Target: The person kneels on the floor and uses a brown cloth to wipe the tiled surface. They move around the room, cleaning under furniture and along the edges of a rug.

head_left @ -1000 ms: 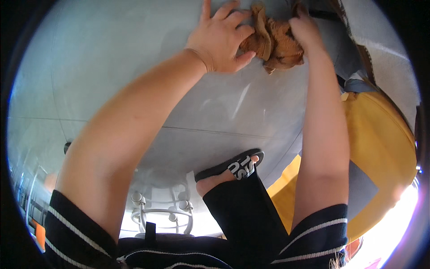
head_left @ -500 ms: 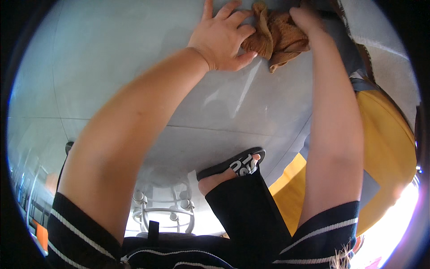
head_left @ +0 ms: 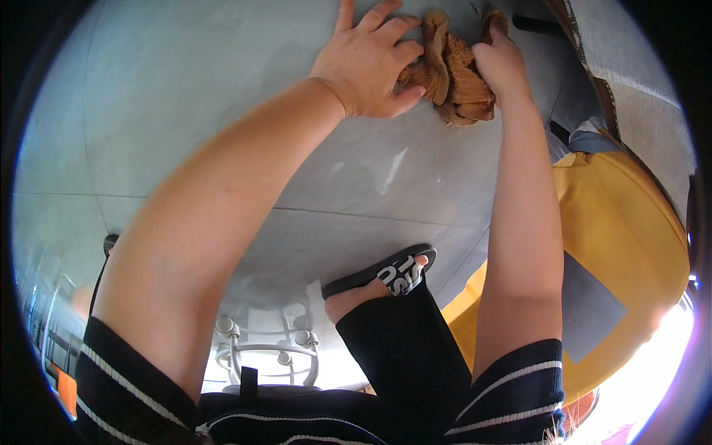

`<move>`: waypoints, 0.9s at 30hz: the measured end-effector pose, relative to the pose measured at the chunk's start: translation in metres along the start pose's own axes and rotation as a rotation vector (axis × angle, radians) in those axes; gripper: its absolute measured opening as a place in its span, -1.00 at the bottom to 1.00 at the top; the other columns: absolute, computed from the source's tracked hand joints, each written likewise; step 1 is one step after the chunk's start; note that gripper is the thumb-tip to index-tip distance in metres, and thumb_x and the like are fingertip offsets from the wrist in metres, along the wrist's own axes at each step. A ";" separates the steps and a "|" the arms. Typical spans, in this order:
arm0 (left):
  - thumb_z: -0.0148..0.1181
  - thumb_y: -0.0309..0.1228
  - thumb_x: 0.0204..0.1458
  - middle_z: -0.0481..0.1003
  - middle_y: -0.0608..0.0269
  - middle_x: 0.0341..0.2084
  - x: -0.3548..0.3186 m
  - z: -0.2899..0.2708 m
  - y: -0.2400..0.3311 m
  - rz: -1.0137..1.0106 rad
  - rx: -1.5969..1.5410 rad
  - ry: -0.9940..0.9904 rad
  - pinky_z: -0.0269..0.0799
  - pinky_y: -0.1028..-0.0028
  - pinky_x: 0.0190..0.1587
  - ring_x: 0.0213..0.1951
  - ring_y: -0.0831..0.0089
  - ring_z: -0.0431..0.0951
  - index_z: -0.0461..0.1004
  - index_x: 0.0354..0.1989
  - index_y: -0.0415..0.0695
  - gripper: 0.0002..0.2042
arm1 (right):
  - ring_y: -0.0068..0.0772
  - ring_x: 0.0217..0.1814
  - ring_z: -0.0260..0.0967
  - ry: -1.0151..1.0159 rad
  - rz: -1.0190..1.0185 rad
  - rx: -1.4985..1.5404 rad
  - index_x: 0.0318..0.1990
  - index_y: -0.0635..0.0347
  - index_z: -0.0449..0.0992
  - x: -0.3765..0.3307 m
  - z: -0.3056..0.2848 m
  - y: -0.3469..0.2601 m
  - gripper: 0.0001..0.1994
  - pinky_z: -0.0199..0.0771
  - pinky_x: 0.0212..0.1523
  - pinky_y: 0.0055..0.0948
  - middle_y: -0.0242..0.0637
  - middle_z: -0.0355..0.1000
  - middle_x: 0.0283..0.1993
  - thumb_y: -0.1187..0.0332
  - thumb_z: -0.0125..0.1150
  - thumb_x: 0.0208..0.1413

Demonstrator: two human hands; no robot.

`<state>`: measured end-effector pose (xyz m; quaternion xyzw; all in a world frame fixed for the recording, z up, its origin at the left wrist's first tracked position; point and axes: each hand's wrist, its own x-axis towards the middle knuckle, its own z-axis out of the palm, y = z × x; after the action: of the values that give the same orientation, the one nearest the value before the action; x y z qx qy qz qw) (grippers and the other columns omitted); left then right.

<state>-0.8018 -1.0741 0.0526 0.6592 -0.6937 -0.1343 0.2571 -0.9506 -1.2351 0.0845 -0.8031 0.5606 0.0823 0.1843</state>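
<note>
pale grey floor tiles (head_left: 222,96) are filling most of the view, their thin joints bending with the lens. near the top edge a crumpled brown cloth (head_left: 452,74) is lying on the tile, bunched into folds between the person's two hands.

the left hand (head_left: 367,63) is lying flat on the floor with its fingers (head_left: 386,30) stretched long and a little spread, palm down, the thumb side touching the left edge of the cloth — it looks to be bearing weight there and pinning that side so the fabric is not sliding. the right hand (head_left: 500,63) is curling over the right end of the cloth, fingers bent round a fold, though the tips are tucked under the fabric and i cannot tell how tightly they are closing. both forearms are reaching far forward from the lower edge, which suggests the person is leaning well over to get to that spot.

lower down, a foot in a black sandal (head_left: 382,274) is resting on the tile, with a dark trouser leg (head_left: 404,356) coming up from the bottom, and striped short sleeves are showing at both shoulders. a white wire stand (head_left: 267,341) is standing just left of the leg. on the right a big yellow cushion (head_left: 623,245) with a grey patch is lying beside the right arm, and above it the corner of something grey and woven (head_left: 630,67) is reaching toward the cloth — apart from it, as far as the bent edge lets me judge.
</note>
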 end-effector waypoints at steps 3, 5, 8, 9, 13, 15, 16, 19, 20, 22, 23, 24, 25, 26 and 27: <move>0.19 0.00 -0.13 0.34 0.04 0.09 -0.004 0.004 0.000 0.013 -0.011 0.107 -0.14 -0.41 0.24 0.30 -0.05 0.11 0.52 -0.08 -0.07 -0.51 | 0.17 0.45 -0.01 0.043 0.124 0.044 0.44 0.21 -0.06 0.024 -0.012 -0.010 -0.27 0.06 0.40 -0.24 0.13 0.03 0.43 0.40 -0.12 0.04; 0.19 0.00 -0.12 0.33 0.05 0.10 0.006 -0.001 0.010 0.037 -0.036 0.057 -0.14 -0.41 0.24 0.30 -0.05 0.10 0.51 -0.07 -0.06 -0.50 | 0.15 0.44 0.01 0.000 0.146 -0.025 0.45 0.21 -0.09 0.068 -0.026 0.023 -0.27 0.09 0.38 -0.22 0.07 -0.05 0.47 0.43 -0.14 0.04; 0.19 0.01 -0.12 0.32 0.06 0.11 0.001 0.001 0.001 0.023 0.017 0.045 -0.14 -0.42 0.23 0.31 -0.05 0.09 0.51 -0.07 -0.06 -0.51 | 0.13 0.46 -0.03 -0.003 0.077 0.005 0.46 0.19 -0.12 0.063 -0.004 0.021 -0.26 0.08 0.39 -0.21 0.03 -0.12 0.50 0.47 -0.16 0.05; 0.19 0.01 -0.12 0.32 0.07 0.11 -0.004 0.001 -0.005 0.006 0.046 0.053 -0.13 -0.42 0.23 0.31 -0.05 0.09 0.51 -0.07 -0.06 -0.51 | 0.12 0.47 -0.05 -0.048 0.098 0.077 0.46 0.18 -0.11 0.032 -0.006 -0.011 -0.26 0.06 0.40 -0.22 0.02 -0.14 0.51 0.49 -0.15 0.04; 0.21 0.00 -0.14 0.33 0.08 0.12 -0.001 0.007 0.004 0.012 -0.011 0.065 -0.12 -0.42 0.22 0.31 -0.04 0.10 0.51 -0.09 -0.05 -0.51 | 0.06 0.51 -0.10 0.034 0.101 0.060 0.45 0.19 -0.06 0.041 -0.002 0.011 -0.29 0.01 0.43 -0.26 -0.02 -0.12 0.51 0.46 -0.14 0.07; 0.22 0.00 -0.16 0.33 0.07 0.12 0.003 0.002 0.005 0.018 0.015 0.066 -0.11 -0.42 0.22 0.31 -0.04 0.10 0.52 -0.10 -0.06 -0.51 | 0.01 0.52 -0.11 -0.032 0.288 0.163 0.45 0.14 -0.03 0.043 -0.028 -0.019 -0.34 0.00 0.44 -0.25 -0.04 -0.08 0.50 0.37 -0.18 0.13; 0.22 0.00 -0.16 0.33 0.07 0.12 0.006 0.001 0.005 0.033 0.003 0.074 -0.11 -0.42 0.22 0.30 -0.04 0.10 0.52 -0.10 -0.06 -0.51 | 0.01 0.51 -0.10 -0.027 0.308 0.240 0.45 0.13 -0.02 0.033 -0.034 -0.024 -0.34 0.00 0.44 -0.25 -0.04 -0.07 0.50 0.36 -0.18 0.13; 0.23 0.00 -0.17 0.33 0.06 0.11 0.002 0.000 -0.003 0.019 0.018 0.062 -0.11 -0.42 0.22 0.30 -0.04 0.11 0.52 -0.12 -0.07 -0.51 | 0.03 0.48 -0.03 0.034 0.253 0.254 0.44 0.13 0.03 0.017 -0.020 -0.034 -0.35 0.09 0.38 -0.23 -0.04 -0.04 0.49 0.37 -0.16 0.12; 0.23 -0.01 -0.17 0.33 0.05 0.10 -0.001 0.000 -0.002 0.019 0.025 0.051 -0.10 -0.42 0.22 0.30 -0.05 0.11 0.52 -0.12 -0.07 -0.52 | 0.05 0.46 -0.01 0.014 0.265 0.249 0.43 0.14 0.04 0.017 -0.015 -0.029 -0.35 0.12 0.37 -0.22 -0.03 -0.02 0.48 0.37 -0.16 0.12; 0.24 -0.01 -0.17 0.34 0.05 0.09 -0.003 0.000 -0.001 0.009 0.032 0.053 -0.10 -0.42 0.21 0.30 -0.05 0.12 0.53 -0.13 -0.07 -0.52 | 0.09 0.43 0.05 -0.030 0.286 0.244 0.42 0.16 0.06 0.027 -0.005 -0.016 -0.36 0.17 0.33 -0.20 -0.02 0.00 0.47 0.39 -0.15 0.11; 0.24 -0.01 -0.18 0.35 0.04 0.08 0.001 -0.001 0.004 0.022 0.016 0.069 -0.10 -0.42 0.21 0.30 -0.05 0.12 0.53 -0.13 -0.06 -0.52 | 0.13 0.37 0.13 0.001 0.178 0.090 0.41 0.20 0.06 0.062 0.001 0.018 -0.36 0.23 0.28 -0.16 0.02 0.06 0.44 0.41 -0.13 0.10; 0.24 -0.01 -0.18 0.35 0.04 0.08 0.002 -0.001 0.003 0.026 0.009 0.082 -0.10 -0.42 0.21 0.30 -0.05 0.12 0.53 -0.13 -0.06 -0.52 | 0.13 0.33 0.19 -0.030 0.176 0.396 0.40 0.24 0.07 0.046 -0.020 -0.004 -0.35 0.25 0.27 -0.15 0.07 0.12 0.40 0.41 -0.11 0.08; 0.24 -0.01 -0.18 0.35 0.04 0.08 0.003 0.002 0.003 0.034 -0.009 0.076 -0.10 -0.42 0.21 0.30 -0.05 0.12 0.53 -0.12 -0.06 -0.52 | 0.13 0.33 0.20 -0.015 0.262 0.519 0.40 0.23 0.07 0.030 -0.031 -0.022 -0.34 0.26 0.26 -0.15 0.07 0.12 0.40 0.40 -0.09 0.07; 0.24 -0.01 -0.18 0.34 0.04 0.09 0.006 0.002 0.006 0.043 -0.026 0.076 -0.10 -0.42 0.21 0.30 -0.05 0.12 0.52 -0.12 -0.06 -0.52 | 0.12 0.32 0.21 0.004 0.343 0.639 0.40 0.22 0.07 0.021 -0.039 -0.033 -0.34 0.27 0.25 -0.15 0.08 0.12 0.40 0.40 -0.08 0.06; 0.24 -0.01 -0.18 0.33 0.04 0.09 0.009 0.002 0.007 0.048 -0.040 0.076 -0.10 -0.42 0.21 0.30 -0.05 0.11 0.52 -0.12 -0.05 -0.52 | 0.11 0.33 0.19 0.031 0.300 0.491 0.41 0.19 0.06 0.032 -0.033 -0.018 -0.34 0.27 0.25 -0.16 0.06 0.10 0.41 0.40 -0.08 0.08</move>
<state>-0.8089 -1.0827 0.0569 0.6418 -0.6963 -0.1166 0.2995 -0.9242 -1.2705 0.1074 -0.6438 0.6790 -0.0416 0.3503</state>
